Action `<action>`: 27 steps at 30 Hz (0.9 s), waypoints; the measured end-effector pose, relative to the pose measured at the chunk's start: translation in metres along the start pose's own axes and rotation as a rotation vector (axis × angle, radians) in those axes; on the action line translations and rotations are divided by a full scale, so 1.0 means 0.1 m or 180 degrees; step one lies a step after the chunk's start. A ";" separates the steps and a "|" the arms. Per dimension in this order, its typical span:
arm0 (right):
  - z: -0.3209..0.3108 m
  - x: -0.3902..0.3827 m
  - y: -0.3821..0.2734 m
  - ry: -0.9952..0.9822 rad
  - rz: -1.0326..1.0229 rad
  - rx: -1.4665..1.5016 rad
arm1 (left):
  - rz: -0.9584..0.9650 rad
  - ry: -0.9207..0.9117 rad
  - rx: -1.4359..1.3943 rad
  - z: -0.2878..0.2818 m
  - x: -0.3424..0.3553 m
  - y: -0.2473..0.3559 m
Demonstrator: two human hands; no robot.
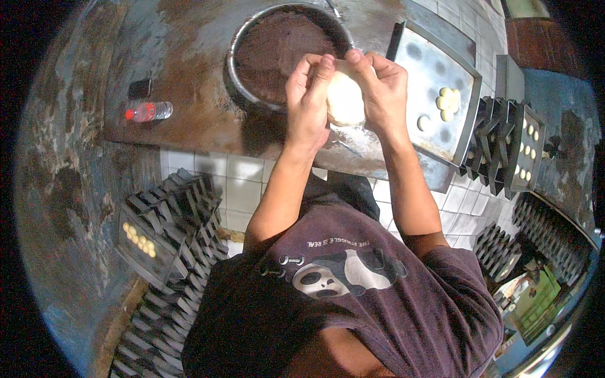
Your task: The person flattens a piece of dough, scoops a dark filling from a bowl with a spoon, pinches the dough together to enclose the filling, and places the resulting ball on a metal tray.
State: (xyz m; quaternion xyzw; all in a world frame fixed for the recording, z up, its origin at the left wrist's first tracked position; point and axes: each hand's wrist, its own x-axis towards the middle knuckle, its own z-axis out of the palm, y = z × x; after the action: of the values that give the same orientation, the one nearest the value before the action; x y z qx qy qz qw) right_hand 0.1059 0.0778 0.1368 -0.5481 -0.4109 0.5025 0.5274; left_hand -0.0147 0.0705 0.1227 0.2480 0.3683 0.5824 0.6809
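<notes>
A pale, flattened piece of dough (345,104) is held up between my left hand (310,101) and my right hand (386,91), both closed on it with thumbs on top. Behind them sits a large round metal bowl (271,44) of dark brown mixture. To the right, a metal tray (428,63) carries a group of pale dough balls (448,103) and a single separate round piece (423,123). White flour (353,140) dusts the worktop below my hands.
A plastic bottle (149,112) and a dark phone-like object (140,88) lie on the stained worktop (170,50) at left. Stacked metal trays (157,315) stand lower left, one holding dough balls (138,239). More stacked trays (524,167) with dough pieces stand at right.
</notes>
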 end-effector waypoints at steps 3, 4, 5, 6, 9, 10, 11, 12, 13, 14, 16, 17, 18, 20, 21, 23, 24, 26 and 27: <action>0.15 -0.13 -0.28 -0.0813 0.0561 -0.0078 | -0.0054 -0.0196 -0.0110 -0.44 0.08 -0.01; 0.16 -0.19 -0.40 -0.1153 0.0796 -0.0106 | -0.0100 -0.0395 -0.0122 -0.62 0.09 -0.07; 0.20 -0.23 -0.51 -0.1560 0.0543 -0.0189 | -0.0121 -0.0806 0.0523 -0.76 0.10 -0.14; 0.20 -0.24 -0.54 -0.1685 -0.0023 -0.0688 | 0.0559 -0.1373 0.1837 -0.90 0.11 -0.21; 0.17 -0.29 -0.28 -0.1419 -0.0117 -0.1646 | 0.0806 -0.1478 0.2099 -1.23 -0.29 -0.39; 0.14 -0.31 -0.13 -0.1416 0.0142 -0.0659 | 0.0878 -0.1538 0.2230 -1.30 -0.42 -0.39; 0.06 -0.31 0.03 -0.1297 0.0568 -0.0025 | 0.0960 -0.1621 0.2283 -1.36 -0.46 -0.44; -0.08 -0.30 0.26 -0.1185 0.0990 0.0608 | 0.0941 -0.1600 0.2287 -1.38 -0.51 -0.43; -0.34 -0.29 0.87 -0.0991 0.1153 -0.0332 | 0.0917 -0.1594 0.2300 -1.39 -0.55 -0.43; -0.59 -0.35 1.52 -0.0792 0.1305 -0.1275 | 0.0786 -0.1504 0.2262 -1.39 -0.59 -0.39; -0.73 -0.73 2.11 -0.1407 0.1686 -0.4094 | 0.0343 -0.1030 0.2173 -1.49 -0.59 -0.41; -0.92 -1.08 2.62 -0.1256 0.1301 -0.4265 | 0.0011 -0.0589 0.2092 -1.61 -0.65 -0.47; -1.06 -1.31 2.97 -0.1113 0.0885 -0.4426 | -0.0297 -0.0129 0.1993 -1.72 -0.67 -0.53; -0.93 -1.37 2.88 -0.1286 0.0474 -0.3998 | -0.0536 0.0339 0.1621 -1.81 -0.62 -0.44; -0.88 -1.40 2.79 -0.1333 0.0331 -0.3788 | -0.0796 0.0371 0.1419 -1.81 -0.57 -0.26; -0.63 -1.20 2.53 -0.1365 -0.0239 -0.3344 | -0.0954 0.0473 0.1096 -1.99 -0.55 -0.10; -0.48 -1.01 2.35 -0.1381 -0.0533 -0.3128 | -0.0925 0.0541 0.0974 -2.03 -0.53 -0.02; -0.07 -0.55 1.76 -0.1487 -0.0300 -0.2947 | -0.0975 0.0679 0.1118 -2.05 -0.46 0.15; 0.06 -0.37 1.72 -0.1255 -0.0495 -0.3044 | -0.1022 0.0909 0.1154 -2.03 -0.45 0.21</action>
State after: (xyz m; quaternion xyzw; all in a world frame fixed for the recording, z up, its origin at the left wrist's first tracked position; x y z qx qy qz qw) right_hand 0.0801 0.0240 -0.0286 -0.5906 -0.7255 0.3117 0.1665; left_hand -0.1899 0.0125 0.0255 0.2197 0.5933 0.4207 0.6502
